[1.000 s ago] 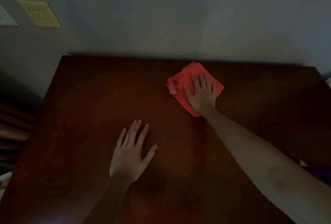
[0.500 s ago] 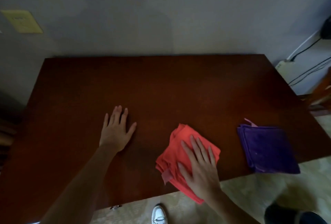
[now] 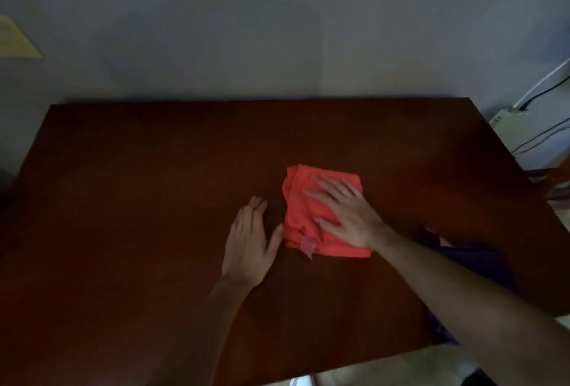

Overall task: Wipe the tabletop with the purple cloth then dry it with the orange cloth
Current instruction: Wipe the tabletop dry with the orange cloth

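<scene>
A folded orange cloth (image 3: 300, 216) lies near the middle of the dark brown tabletop (image 3: 138, 185). My right hand (image 3: 345, 216) presses flat on the cloth with its fingers spread. My left hand (image 3: 249, 242) rests flat on the bare wood just left of the cloth, thumb close to the cloth's edge. The purple cloth (image 3: 481, 262) lies at the right near the front edge, mostly hidden under my right forearm.
A grey wall runs behind the table's far edge. A white power strip (image 3: 509, 120) with cables sits on the floor off the table's right corner. A yellow note (image 3: 15, 40) hangs on the wall at the left. Pale floor shows below the front edge.
My right hand has slid the orange cloth from the front edge back toward the table's middle, close to my left hand. The view has shifted, and my forearm now covers the purple cloth.
</scene>
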